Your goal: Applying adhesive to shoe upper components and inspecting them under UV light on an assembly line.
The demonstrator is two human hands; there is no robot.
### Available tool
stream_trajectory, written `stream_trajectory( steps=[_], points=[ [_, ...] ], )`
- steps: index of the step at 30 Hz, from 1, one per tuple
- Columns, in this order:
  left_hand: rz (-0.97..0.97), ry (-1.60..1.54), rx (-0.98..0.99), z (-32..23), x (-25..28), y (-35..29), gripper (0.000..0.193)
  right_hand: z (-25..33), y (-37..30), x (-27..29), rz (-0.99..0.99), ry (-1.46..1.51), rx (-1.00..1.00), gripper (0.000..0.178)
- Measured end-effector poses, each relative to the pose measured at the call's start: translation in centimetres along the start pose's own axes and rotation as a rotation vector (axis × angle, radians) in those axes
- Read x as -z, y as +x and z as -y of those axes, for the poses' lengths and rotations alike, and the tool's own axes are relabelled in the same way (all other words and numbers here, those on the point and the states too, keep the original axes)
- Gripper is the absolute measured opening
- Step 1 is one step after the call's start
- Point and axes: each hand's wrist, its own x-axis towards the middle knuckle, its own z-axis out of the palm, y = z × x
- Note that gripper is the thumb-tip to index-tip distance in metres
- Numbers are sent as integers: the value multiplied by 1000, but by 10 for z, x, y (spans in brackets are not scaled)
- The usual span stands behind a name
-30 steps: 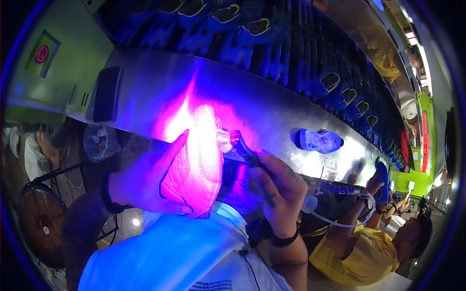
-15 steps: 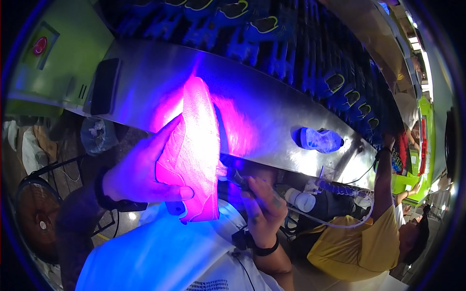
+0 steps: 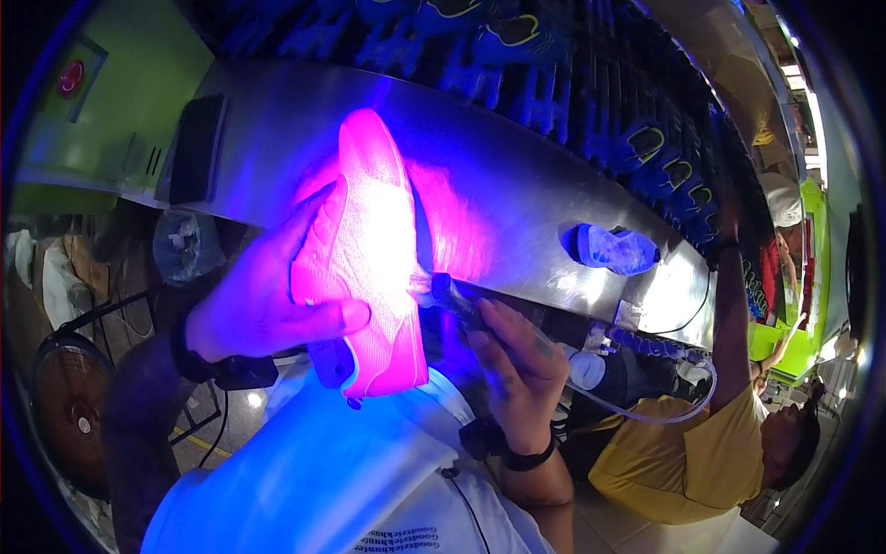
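A sneaker [image 3: 377, 249] glows pink and white under a violet light, toe pointing up and away from me, heel low. My left hand [image 3: 263, 300] is closed around its left side, the thumb lying across the side of the shoe and the other fingers partly hidden behind it. In my right hand [image 3: 521, 369] is a brush [image 3: 454, 297] with a dark handle. Its pale bristles touch the shoe's right edge, around the middle of its length. Glare washes out the surface there.
Beyond the metal ledge [image 3: 517, 231] runs a dark roller conveyor [image 3: 591, 120] carrying several shoes. Another shoe [image 3: 616, 249] lies on the ledge at right. A green cabinet [image 3: 120, 120] stands at left, a fan [image 3: 74, 420] below it. A co-worker in yellow [image 3: 678, 452] reaches in at right.
The sneaker has moved slightly up and away from me in my left hand. My right hand and the brush have also moved up, with the bristles a little closer to the toe.
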Motion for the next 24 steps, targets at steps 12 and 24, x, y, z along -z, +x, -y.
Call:
stream_trajectory(
  steps=[12, 24],
  points=[
    [-239, 72, -65, 13, 2, 8, 85, 7, -1, 22, 36, -108, 43, 33],
    [-160, -145, 59, 4, -9, 5, 49, 27, 36, 39, -33, -354, 509, 40]
  ],
)
